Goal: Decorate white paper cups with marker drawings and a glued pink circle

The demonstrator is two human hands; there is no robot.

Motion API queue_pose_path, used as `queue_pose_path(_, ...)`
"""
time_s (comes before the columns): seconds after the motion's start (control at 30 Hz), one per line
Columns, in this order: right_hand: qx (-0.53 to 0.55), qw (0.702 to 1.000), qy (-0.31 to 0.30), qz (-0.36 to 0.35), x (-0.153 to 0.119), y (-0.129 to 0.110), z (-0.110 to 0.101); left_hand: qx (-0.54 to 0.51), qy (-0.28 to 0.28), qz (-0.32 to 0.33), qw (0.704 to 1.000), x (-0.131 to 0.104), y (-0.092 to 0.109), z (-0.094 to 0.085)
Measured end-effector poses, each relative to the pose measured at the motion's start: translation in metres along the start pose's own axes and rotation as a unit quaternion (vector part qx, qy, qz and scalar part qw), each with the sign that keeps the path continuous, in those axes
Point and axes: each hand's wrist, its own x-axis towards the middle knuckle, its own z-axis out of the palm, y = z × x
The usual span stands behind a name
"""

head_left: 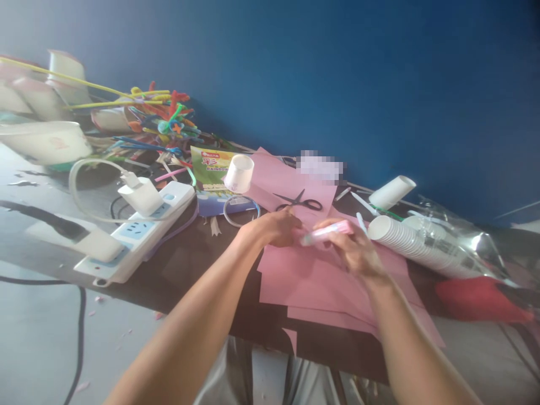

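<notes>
My right hand [352, 250] is closed around a slim pink-and-white tube [327, 232], its pale end pointing left at my other hand. Fingers curled, my left hand [280, 228] is closed over the paper; a bit of pink shows at its fingertips, too blurred to name. Under both hands lie overlapping sheets of pink paper [307, 287]. Black-handled scissors [300, 201] rest with blades apart on the paper just beyond my left hand. A white paper cup [239, 173] stands upside down to the left of them, behind a roll of tape [242, 210].
To the right lies a stack of paper cups [415, 247] in clear plastic, near a single tipped cup [392, 192]. A white power strip [139, 233] with plugs and cables occupies the left. Behind it are colourful pipe cleaners [169, 121] and a green packet [211, 174]. A blue wall backs the table.
</notes>
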Motion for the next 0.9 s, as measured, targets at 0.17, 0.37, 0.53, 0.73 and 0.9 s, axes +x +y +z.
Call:
queue_pose_path(0.17, 0.075, 0.993, 0.073, -0.058, 0.003, 0.007, -0.004, 0.011, 0.001, -0.019, 1.000, -0.002, 0.002, -0.001)
queue_pose_path(0.37, -0.086, 0.995, 0.020, -0.044, 0.004, 0.012, 0.003, -0.003, 0.036, 0.025, 0.999, -0.004, -0.002, 0.001)
queue_pose_path(0.53, -0.115, 0.993, 0.003, -0.009, 0.001, 0.008, 0.002, -0.005, 0.040, 0.030, 0.999, -0.004, -0.003, 0.003)
queue_pose_path(0.73, -0.011, 1.000, 0.020, 0.018, -0.001, 0.008, -0.008, 0.014, 0.007, -0.019, 1.000, -0.004, 0.004, -0.002)
queue_pose_path(0.9, 0.026, 0.997, 0.063, -0.039, 0.003, 0.014, -0.008, 0.000, 0.011, -0.004, 1.000, -0.005, 0.002, -0.002)
